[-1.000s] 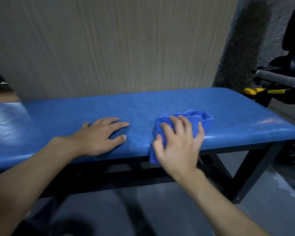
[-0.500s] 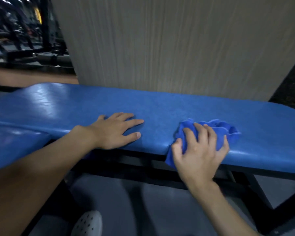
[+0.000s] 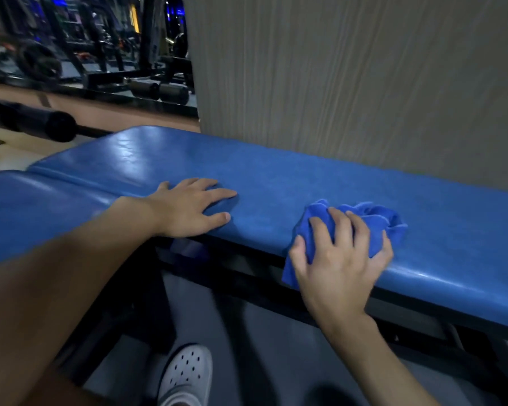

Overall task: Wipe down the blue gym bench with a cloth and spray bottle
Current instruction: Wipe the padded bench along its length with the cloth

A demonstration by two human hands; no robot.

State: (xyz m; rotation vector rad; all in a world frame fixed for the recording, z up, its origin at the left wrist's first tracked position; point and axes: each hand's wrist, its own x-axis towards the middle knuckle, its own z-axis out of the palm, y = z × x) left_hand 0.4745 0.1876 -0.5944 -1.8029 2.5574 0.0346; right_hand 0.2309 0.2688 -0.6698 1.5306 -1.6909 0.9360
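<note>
Wiping, likely mid-stroke: right hand (image 3: 340, 259) grips bunched cloth (image 3: 376, 218) at bench (image 3: 276, 183) near edge; left hand (image 3: 188, 209) flat, empty. Next: sweep lengthwise.

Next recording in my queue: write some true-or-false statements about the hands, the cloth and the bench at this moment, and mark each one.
1. The right hand grips a crumpled blue cloth on the blue padded gym bench. True.
2. The left hand holds a spray bottle. False: it lies flat on the bench pad, and no spray bottle is in view.
3. Part of the cloth hangs over the bench's near edge. True.
4. The cloth lies to the left of the left hand. False: it is to that hand's right.
5. A white perforated shoe shows on the floor below the bench. True.
</note>
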